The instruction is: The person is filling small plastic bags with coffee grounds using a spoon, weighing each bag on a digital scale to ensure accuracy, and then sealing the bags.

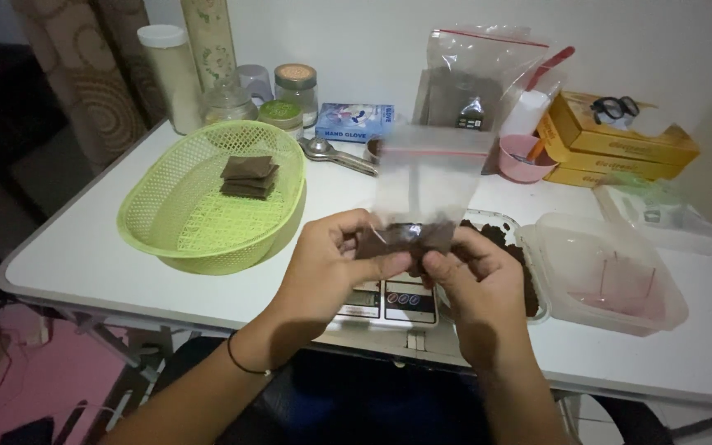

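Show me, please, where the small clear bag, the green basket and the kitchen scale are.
small clear bag [432,177], head view, on its clear upper part.
green basket [176,247], head view, on its near rim.
kitchen scale [397,301], head view, on its front panel.

Bare strip of white table [84,255] along the near-left edge, green basket [208,198] blocking the left middle, jars [294,86] and yellow boxes [611,140] crowding the far edge, clear plastic tub [611,276] filling the right, kitchen scale [393,301] at the near edge.
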